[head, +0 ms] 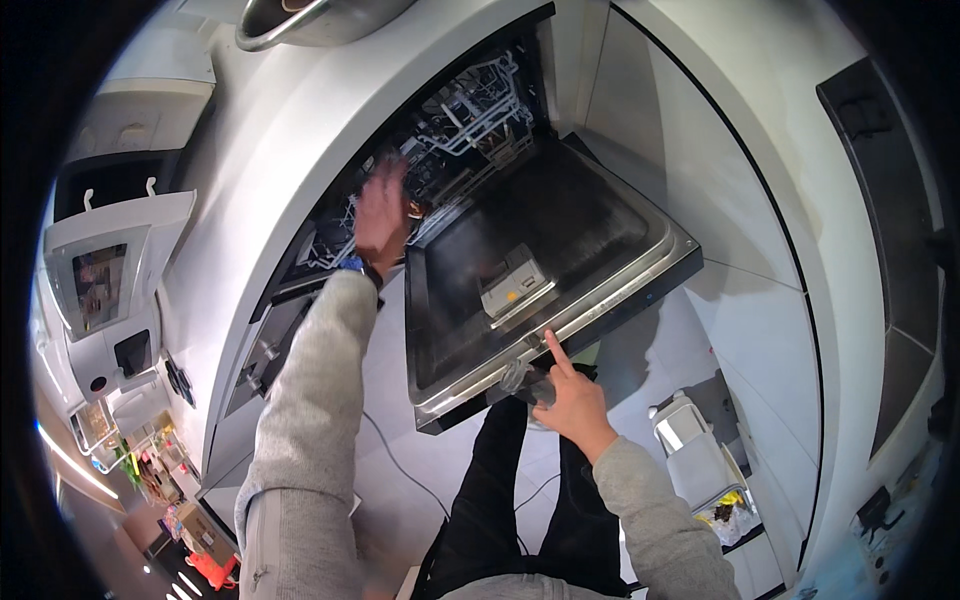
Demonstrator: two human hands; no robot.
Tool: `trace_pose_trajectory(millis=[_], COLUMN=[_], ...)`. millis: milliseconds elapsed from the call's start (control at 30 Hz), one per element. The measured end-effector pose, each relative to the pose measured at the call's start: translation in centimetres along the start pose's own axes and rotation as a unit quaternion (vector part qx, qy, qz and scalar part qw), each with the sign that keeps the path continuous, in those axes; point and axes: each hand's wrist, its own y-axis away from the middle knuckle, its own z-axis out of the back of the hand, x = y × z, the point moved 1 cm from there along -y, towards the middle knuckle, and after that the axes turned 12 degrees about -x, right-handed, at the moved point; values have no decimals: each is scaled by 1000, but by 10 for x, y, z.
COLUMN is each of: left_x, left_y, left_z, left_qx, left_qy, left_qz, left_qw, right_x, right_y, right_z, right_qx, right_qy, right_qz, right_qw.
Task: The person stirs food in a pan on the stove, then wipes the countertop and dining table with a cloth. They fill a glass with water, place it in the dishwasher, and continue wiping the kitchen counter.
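An open dishwasher door [540, 202] lies folded down before me, with a detergent dispenser [514, 285] on its inner face. My right hand [574, 405] is at the door's front edge, its index finger extended onto the metal rim; a crumpled clear plastic piece [516, 377] is beside it, and I cannot tell whether the curled fingers hold it. Blurred, my left hand [382, 214] reaches with spread fingers in front of the dishwasher opening, left of the door. Behind it are wire dish racks [480, 112] inside the machine; what they carry is hard to make out.
A white countertop [262, 150] curves above the dishwasher, with a metal bowl [322, 22] at its top. White appliances [97, 270] stand at left. On the floor at right is a white bin [694, 450] near a plastic bag [731, 521]. A dark cable [405, 469] runs across the floor.
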Motion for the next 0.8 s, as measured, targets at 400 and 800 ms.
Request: trace_pose_trajectory(millis=[400, 800], left_x=[13, 62], left_y=[199, 35], left_z=[-84, -258], left_qx=[305, 14], left_qy=[87, 8], left_qz=[12, 48], left_qw=[948, 999], right_x=[-87, -340], right_y=[44, -8], right_z=[-68, -190], right_qx=[151, 271], right_qy=[226, 267], right_qz=[-55, -159], right_qw=[961, 911])
